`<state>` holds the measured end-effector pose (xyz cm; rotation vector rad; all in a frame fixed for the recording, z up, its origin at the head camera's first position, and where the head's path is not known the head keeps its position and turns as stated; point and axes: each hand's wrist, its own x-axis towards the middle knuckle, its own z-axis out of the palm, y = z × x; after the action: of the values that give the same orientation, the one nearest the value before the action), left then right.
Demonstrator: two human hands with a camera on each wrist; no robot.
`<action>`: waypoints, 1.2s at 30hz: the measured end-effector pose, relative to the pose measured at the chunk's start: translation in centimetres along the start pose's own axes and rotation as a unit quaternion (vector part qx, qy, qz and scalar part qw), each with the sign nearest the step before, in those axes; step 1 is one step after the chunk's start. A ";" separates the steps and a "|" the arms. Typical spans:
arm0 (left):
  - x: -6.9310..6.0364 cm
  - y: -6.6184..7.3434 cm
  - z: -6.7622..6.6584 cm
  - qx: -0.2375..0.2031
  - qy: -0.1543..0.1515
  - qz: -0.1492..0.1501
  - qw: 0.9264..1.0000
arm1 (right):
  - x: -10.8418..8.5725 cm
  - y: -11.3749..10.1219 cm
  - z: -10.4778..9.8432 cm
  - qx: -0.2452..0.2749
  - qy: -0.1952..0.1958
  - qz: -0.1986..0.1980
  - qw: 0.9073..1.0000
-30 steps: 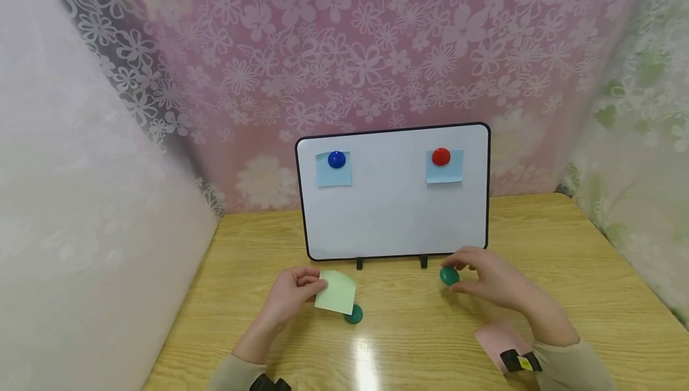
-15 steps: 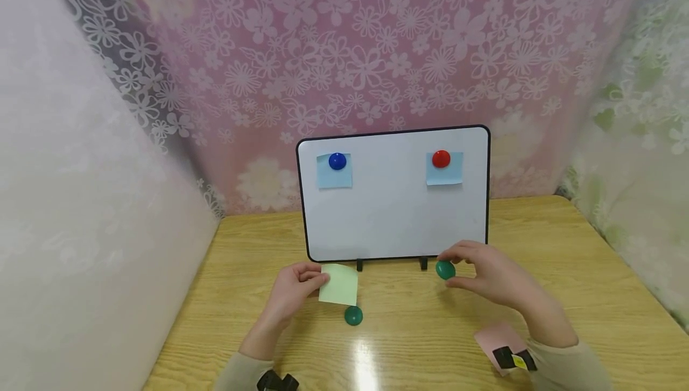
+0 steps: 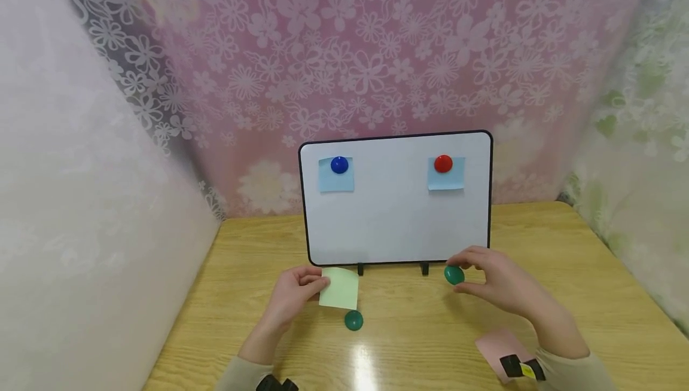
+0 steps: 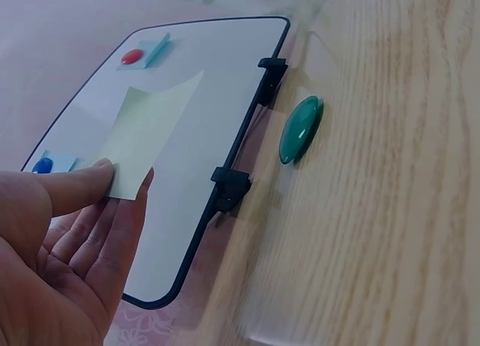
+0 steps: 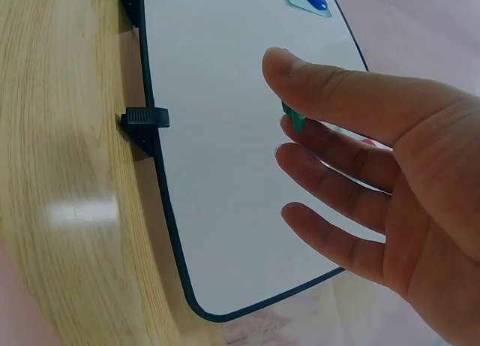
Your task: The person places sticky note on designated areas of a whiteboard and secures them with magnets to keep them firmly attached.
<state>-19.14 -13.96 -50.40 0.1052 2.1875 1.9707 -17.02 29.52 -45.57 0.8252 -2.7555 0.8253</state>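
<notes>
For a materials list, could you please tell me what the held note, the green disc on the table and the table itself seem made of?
The note: apparently thin matte paper, as it curves lightly. The disc: probably glossy plastic, given its bright highlight, though glass is possible. The table: wood or wood-look laminate with a glossy finish; it shows grain and a glare patch.

Rear: filled by a pink backdrop, printed with white flowers | Left: closed off by a whitish panel — a grey flowered strip is seen at the join | Right: pale panel, patterned with green leaves | Furniture: yellowish wood-grain tabletop | Light: white glare is reflected off the wood — lamp unseen
</notes>
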 end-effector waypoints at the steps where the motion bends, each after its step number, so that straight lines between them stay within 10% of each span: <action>1: 0.0 0.0 0.0 -0.001 -0.003 -0.001 1.000 | 0.0 0.0 0.0 0.000 0.000 0.000 1.000; 36: 2.6 0.2 5.4 -0.007 -0.029 0.026 0.999 | 2.5 0.3 1.4 -0.006 -0.050 0.005 0.999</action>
<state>-20.69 -8.18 -50.96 0.2156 2.1559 1.9828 -19.25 27.77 -46.12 0.8749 -2.8500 0.7888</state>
